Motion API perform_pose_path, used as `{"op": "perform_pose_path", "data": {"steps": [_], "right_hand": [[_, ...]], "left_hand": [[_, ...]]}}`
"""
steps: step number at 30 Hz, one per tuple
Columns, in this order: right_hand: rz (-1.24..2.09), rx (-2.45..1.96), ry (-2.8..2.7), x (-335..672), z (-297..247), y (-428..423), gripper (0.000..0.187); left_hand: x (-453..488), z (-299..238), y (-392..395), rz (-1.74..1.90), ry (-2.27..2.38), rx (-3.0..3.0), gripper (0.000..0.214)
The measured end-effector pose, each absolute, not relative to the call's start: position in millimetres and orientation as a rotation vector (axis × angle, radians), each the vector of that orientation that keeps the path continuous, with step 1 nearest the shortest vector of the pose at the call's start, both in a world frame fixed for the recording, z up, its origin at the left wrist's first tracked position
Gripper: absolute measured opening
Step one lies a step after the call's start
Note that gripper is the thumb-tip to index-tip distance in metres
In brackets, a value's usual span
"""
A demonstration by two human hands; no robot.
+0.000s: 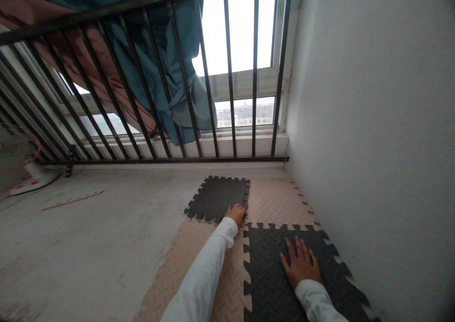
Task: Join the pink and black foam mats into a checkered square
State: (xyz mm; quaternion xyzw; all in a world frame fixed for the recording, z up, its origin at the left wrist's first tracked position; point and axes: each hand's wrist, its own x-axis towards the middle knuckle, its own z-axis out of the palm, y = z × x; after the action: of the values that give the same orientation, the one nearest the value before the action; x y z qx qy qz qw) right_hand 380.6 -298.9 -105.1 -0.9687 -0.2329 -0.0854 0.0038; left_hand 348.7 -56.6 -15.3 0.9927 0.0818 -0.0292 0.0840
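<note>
My left hand (pixel 236 214) reaches forward to the right edge of a dark grey foam floor tile (pixel 217 195), its fingers bent and close together at the toothed seam. To the right of that seam lies a light pink-beige foam tile (pixel 277 201). My right hand (pixel 301 261) rests flat with fingers spread on a nearer dark foam tile (pixel 265 274). Beneath my left forearm is another pink-beige tile (pixel 181 260), partly hidden by the sleeve. The tiles form a checkered group, with jigsaw teeth along their edges.
A white wall (pixel 373 123) rises close along the tiles' right side. Ahead stands a dark metal railing (pixel 170 160) before a window, with a blue and pink curtain (pixel 142 76) behind it. At left are a fan base (pixel 35 180) and a thin strip (pixel 73 200) on the concrete floor (pixel 117 237).
</note>
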Motion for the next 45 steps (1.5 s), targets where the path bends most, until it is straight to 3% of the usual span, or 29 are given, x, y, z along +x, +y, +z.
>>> {"op": "perform_pose_path", "data": {"steps": [14, 19, 30, 45], "right_hand": [[-0.324, -3.024, -0.725, 378, -105, -299, 0.053], [-0.363, -3.0, -0.725, 374, -101, -299, 0.053], [-0.337, -3.041, -0.685, 374, -100, -295, 0.054], [-0.28, -3.02, -0.721, 378, -104, -299, 0.054]], "left_hand": [[361, -9, -64, -0.216, 0.392, 2.972, 0.034], [362, 0, -69, -0.24, 0.363, 3.016, 0.025], [370, 43, -51, -0.08, 0.514, 3.09, 0.036], [366, 0, -75, -0.292, 0.484, 3.048, 0.034]]}}
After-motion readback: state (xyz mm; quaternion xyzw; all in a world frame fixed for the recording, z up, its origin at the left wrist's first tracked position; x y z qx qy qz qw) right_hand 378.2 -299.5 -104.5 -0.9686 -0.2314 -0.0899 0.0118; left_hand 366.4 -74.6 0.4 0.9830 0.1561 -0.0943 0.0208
